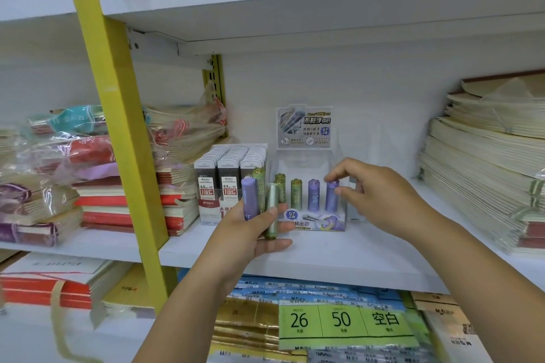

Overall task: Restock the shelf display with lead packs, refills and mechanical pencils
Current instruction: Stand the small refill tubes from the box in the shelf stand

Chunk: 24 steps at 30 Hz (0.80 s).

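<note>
White shelf (339, 256), half-filled clear display box (312, 224) at its centre.
Right hand (380, 197) pinches the cap of a purple tube (331, 197) at the box's 3 o'clock end; left hand (250, 233), at 9 o'clock, clasps three spare tubes (271, 209). Light, stiff, slick plastic, I judge: grip by the cap. Rear slots and small print are hard to make out.
</note>
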Motion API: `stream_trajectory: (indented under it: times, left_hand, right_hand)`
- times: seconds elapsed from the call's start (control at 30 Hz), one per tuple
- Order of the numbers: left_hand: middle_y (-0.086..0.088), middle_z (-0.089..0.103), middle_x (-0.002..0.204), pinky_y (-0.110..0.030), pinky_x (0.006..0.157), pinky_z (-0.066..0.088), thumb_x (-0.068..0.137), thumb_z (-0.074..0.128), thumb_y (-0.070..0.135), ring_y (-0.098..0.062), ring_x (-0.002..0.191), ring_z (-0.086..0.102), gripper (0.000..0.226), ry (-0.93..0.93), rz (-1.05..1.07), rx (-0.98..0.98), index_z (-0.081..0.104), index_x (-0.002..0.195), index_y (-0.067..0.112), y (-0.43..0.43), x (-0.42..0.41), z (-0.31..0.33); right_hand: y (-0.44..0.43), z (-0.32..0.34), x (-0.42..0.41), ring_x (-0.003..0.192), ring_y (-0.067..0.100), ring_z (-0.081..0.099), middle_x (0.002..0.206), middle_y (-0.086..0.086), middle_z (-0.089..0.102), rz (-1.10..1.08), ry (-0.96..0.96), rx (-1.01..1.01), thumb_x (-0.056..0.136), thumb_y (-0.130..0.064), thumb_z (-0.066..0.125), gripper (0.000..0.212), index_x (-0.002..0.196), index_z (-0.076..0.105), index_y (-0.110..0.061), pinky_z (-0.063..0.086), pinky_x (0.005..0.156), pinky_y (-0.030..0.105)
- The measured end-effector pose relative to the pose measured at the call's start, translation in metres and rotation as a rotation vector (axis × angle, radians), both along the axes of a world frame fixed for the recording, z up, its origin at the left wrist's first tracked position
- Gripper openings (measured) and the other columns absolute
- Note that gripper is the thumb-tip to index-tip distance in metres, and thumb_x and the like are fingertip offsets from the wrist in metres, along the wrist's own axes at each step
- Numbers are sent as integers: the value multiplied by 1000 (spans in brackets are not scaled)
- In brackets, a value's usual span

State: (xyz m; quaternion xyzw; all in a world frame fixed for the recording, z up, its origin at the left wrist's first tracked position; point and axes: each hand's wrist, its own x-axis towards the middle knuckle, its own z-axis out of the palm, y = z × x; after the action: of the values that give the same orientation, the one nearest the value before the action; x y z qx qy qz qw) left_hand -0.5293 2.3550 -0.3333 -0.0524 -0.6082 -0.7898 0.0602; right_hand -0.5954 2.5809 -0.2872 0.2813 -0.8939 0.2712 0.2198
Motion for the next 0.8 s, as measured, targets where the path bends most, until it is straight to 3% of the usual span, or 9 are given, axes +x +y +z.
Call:
stream_trajectory:
  times: [0.1, 0.2, 0.23, 0.33, 0.43, 0.5, 0.57, 0.67, 0.8]
  left_hand:
    - [-7, 76, 109, -29, 69, 60, 99, 57, 11, -23, 100, 73, 24, -7, -6, 21, 63, 122, 11, -1, 2, 2]
    - [-9, 76, 105, -28, 69, 60, 94, 63, 14, -20, 96, 74, 25, -15, -9, 49, 67, 118, 8, 0, 5, 3]
    - [-10, 76, 104, -27, 69, 60, 89, 67, 17, -19, 95, 74, 27, -15, -16, 60, 70, 115, 9, 1, 7, 3]
    - [-13, 76, 106, -26, 67, 59, 77, 74, 25, -20, 97, 73, 31, -2, -64, 67, 77, 104, 12, 6, 11, 5]
    - [-12, 75, 108, -24, 66, 58, 79, 73, 25, -19, 99, 73, 31, 22, -121, 46, 77, 107, 13, 13, 14, 8]
    - [-11, 75, 109, -23, 66, 58, 80, 72, 24, -19, 100, 73, 30, 34, -152, 58, 77, 108, 13, 16, 15, 9]
    - [-15, 74, 111, -23, 67, 59, 80, 72, 22, -22, 102, 73, 33, 30, -172, 82, 74, 111, 10, 16, 17, 10]
    - [-19, 74, 110, -23, 64, 59, 80, 71, 23, -26, 101, 73, 40, 11, -188, 92, 68, 117, 9, 13, 19, 10]
    - [-18, 75, 108, -23, 59, 59, 80, 72, 26, -25, 96, 74, 43, -5, -186, 56, 65, 119, 8, 9, 19, 10]
  right_hand:
    - [-3, -1, 3, 61, -5, 48, 71, -43, 51, -44, 6, 100, 93, -23, 55, 19, 99, 58, -40, 27, 51, 21]
    - [-6, 2, 6, 64, 0, 48, 105, -28, 51, -19, 62, 69, 95, -26, 53, 19, 108, 58, -40, 35, 62, 21]
    - [-8, 4, 8, 64, 2, 49, 107, -24, 49, 8, 97, -1, 95, -27, 54, 19, 108, 58, -40, 35, 63, 19]
    - [-19, 10, 20, 57, 1, 48, 90, -26, 56, 169, 4, -268, 93, -27, 59, 19, 106, 63, -40, 36, 57, 8]
    - [-34, 8, 32, 55, -3, 49, 73, -30, 61, 341, -242, -336, 91, -28, 63, 24, 108, 64, -45, 39, 56, 8]
    - [-40, 5, 34, 66, 5, 57, 80, -11, 68, 347, -291, -377, 88, -25, 67, 25, 105, 68, -43, 50, 69, 25]
    - [-42, 7, 34, 70, 16, 63, 86, 2, 70, 329, -307, -502, 85, -19, 70, 23, 101, 72, -35, 54, 69, 34]
    - [-39, 10, 32, 60, 15, 62, 83, 5, 72, 355, -361, -691, 83, -15, 71, 23, 104, 66, -19, 51, 55, 24]
    - [-39, 9, 30, 64, 17, 66, 81, 4, 72, 356, -407, -749, 80, -18, 73, 21, 97, 62, -13, 52, 56, 23]
